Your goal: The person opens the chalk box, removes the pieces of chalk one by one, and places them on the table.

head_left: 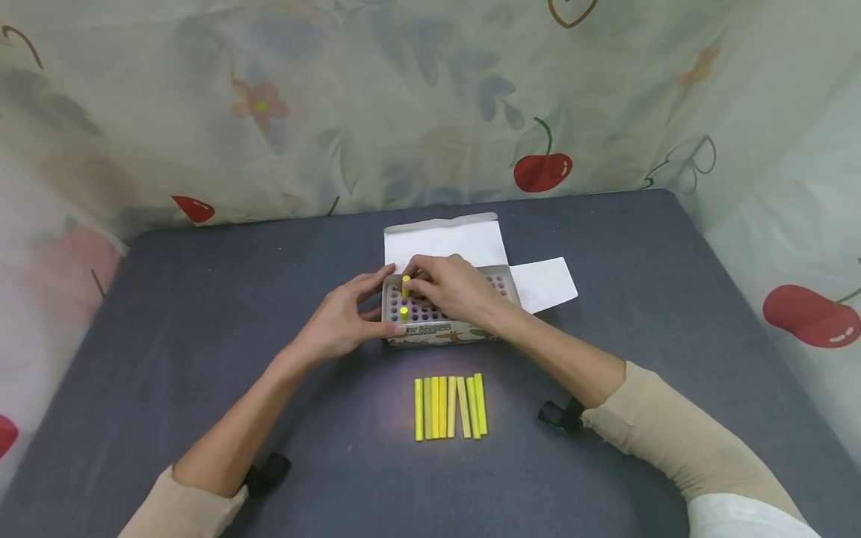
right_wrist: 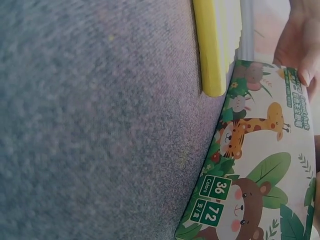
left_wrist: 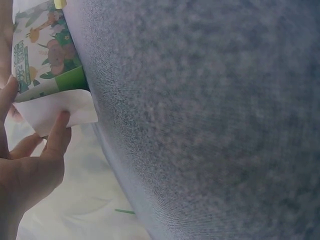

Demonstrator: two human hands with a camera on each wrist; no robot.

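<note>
Dark grey table [head_left: 202,314] fills the lower two thirds of the head view; floral curtain with red cherries [head_left: 542,172] hangs across the top and down both sides.

Crayon box [head_left: 444,329] sits at frame centre, white lid flaps [head_left: 444,240] folded open behind it and to its right. Printed front faces the person; right wrist view shows a giraffe, a bear and the figures "36" and "72" on it [right_wrist: 250,165]. Inside, a grid of round holes, most of them dark.

Left hand [head_left: 336,321] grips the box's left end, fingers curled over the rim, thumb on the front face.

Right hand [head_left: 454,288] lies over the box top, fingertips pinching an upright yellow crayon [head_left: 406,283] at the upper-left corner of the grid. A second yellow crayon tip [head_left: 403,311] stands in a hole just below it.

Row of eight yellow crayons [head_left: 449,407] lies on the table below the box, side by side, well apart from both hands.
</note>
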